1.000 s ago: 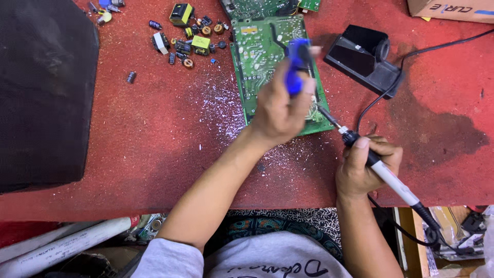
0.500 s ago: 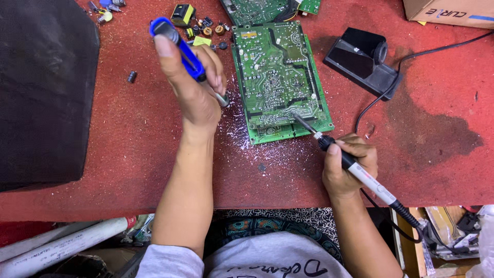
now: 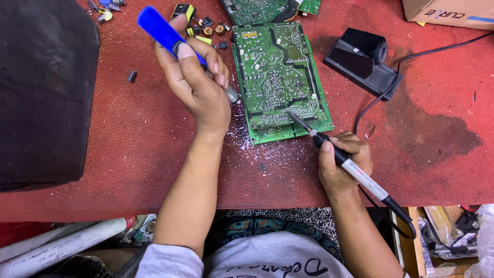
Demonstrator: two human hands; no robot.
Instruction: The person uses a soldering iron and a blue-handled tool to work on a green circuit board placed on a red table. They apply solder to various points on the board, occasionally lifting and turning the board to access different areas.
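A green circuit board (image 3: 280, 77) lies solder side up on the red table top (image 3: 128, 149). My right hand (image 3: 343, 164) grips a soldering iron (image 3: 355, 170) like a pen, its tip resting on the board's near right corner. My left hand (image 3: 198, 85) is raised left of the board and holds a blue desoldering pump (image 3: 164, 32), thumb on its upper part, grey nozzle pointing down toward the board's left edge.
A black iron stand (image 3: 363, 59) sits right of the board with a cable running off. Loose small components (image 3: 203, 25) and a second board (image 3: 257, 7) lie at the top. A big black block (image 3: 43, 87) fills the left; a cardboard box (image 3: 447, 13) is top right.
My left hand lifted the blue pump off the board's lower part and swung it away to the left. The iron tip came to rest on the board's near right corner.
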